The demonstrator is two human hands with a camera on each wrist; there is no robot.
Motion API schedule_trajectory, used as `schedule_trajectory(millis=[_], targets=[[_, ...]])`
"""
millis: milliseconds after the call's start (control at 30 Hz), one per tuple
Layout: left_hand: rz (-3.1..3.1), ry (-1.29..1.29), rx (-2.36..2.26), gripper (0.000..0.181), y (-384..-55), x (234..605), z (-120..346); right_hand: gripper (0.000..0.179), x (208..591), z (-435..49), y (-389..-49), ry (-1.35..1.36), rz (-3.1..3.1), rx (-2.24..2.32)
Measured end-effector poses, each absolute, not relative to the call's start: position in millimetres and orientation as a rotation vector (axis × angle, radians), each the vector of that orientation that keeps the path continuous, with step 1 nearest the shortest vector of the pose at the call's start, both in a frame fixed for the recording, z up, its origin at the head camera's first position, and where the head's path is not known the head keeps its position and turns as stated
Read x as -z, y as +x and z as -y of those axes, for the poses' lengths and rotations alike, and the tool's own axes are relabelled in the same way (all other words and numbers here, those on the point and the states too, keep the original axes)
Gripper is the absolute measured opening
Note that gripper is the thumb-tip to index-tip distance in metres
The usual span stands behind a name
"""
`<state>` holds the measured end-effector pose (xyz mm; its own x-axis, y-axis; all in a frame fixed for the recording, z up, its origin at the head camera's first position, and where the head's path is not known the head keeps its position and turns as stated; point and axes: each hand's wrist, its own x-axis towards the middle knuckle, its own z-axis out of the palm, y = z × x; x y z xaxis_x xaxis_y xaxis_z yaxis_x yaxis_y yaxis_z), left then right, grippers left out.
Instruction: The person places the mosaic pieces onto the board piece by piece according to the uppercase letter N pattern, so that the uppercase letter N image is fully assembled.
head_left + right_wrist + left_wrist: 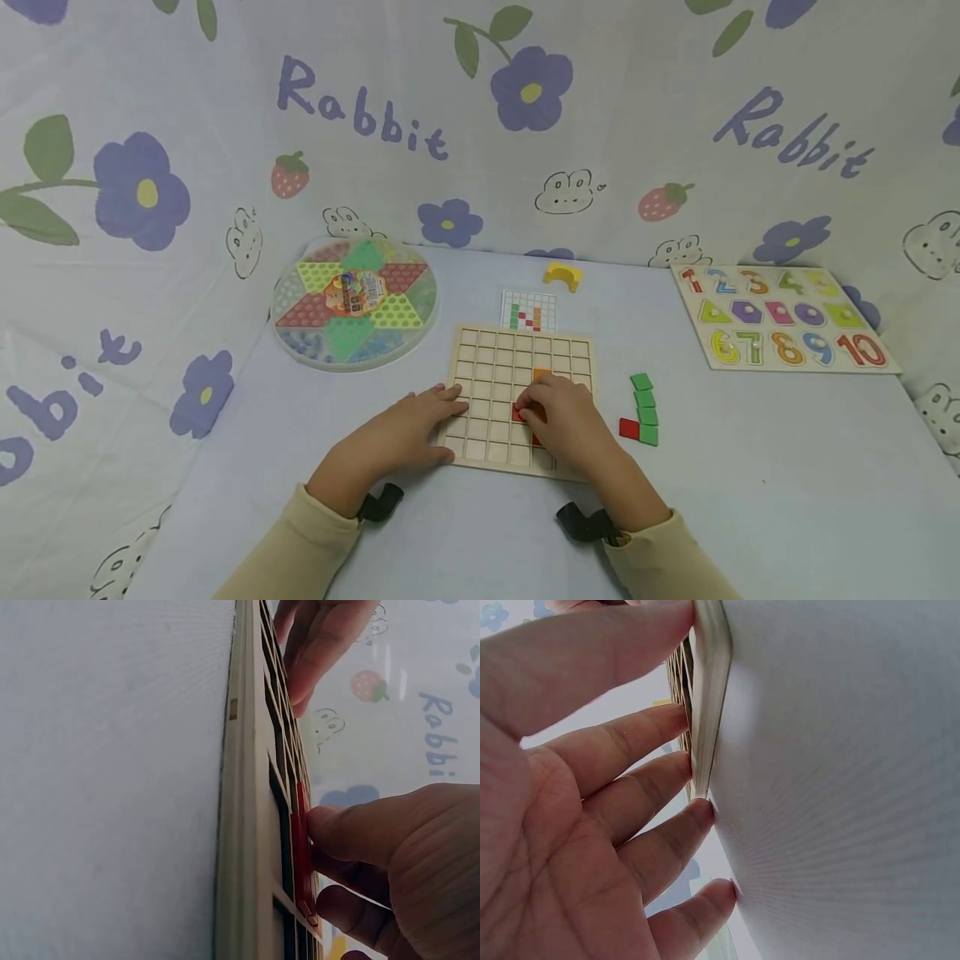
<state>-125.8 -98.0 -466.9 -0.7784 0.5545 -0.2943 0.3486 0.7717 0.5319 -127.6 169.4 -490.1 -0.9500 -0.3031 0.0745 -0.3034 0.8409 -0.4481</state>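
A wooden grid board point(480, 392) lies on the table. My left hand point(408, 429) rests on its left edge with fingers spread; in the left wrist view the thumb and fingertips point(676, 718) touch the board's rim. My right hand point(566, 417) is over the board's right half, curled, thumb and fingers pinching a small red square tile point(517, 412) at a cell. The right wrist view shows the thumb against red tile point(300, 847), low on the grid. An orange tile point(542, 374) sits above the hand, and another red tile point(536, 441) is partly hidden beneath it.
Right of the board lie several green tiles point(646, 415) in a column and a loose red tile point(629, 428). Behind it are a pattern card point(547, 304) and a yellow arch block point(562, 275). A round Chinese checkers board point(300, 346) is left, a number puzzle point(757, 333) right.
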Motion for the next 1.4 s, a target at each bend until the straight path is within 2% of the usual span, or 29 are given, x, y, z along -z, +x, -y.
schedule_trajectory(millis=[233, 500, 700, 1167, 1400], targets=[[-2.525, 0.687, -0.641, 0.073, -126.4, 467.4, 97.4, 0.003, 483.0, -187.6, -130.2, 0.443, 2.993, -0.799], [-2.524, 0.683, -0.653, 0.073, -125.1, 466.9, 96.7, 0.015, 467.2, -263.4, -115.6, 0.109, 3.116, -0.762], [-2.529, 0.678, -0.646, 0.073, -124.9, 467.4, 97.5, 0.022, 472.6, -295.2, -102.9, 0.098, 3.192, -0.735], [-2.533, 0.69, -0.647, 0.073, -126.1, 470.6, 98.1, 0.017, 471.4, -286.3, -102.0, 0.046, 3.19, -0.842], [-2.531, 0.687, -0.652, 0.072, -125.4, 469.4, 97.9, 0.009, 462.3, -245.5, -112.1, 0.122, 3.061, -0.902]])
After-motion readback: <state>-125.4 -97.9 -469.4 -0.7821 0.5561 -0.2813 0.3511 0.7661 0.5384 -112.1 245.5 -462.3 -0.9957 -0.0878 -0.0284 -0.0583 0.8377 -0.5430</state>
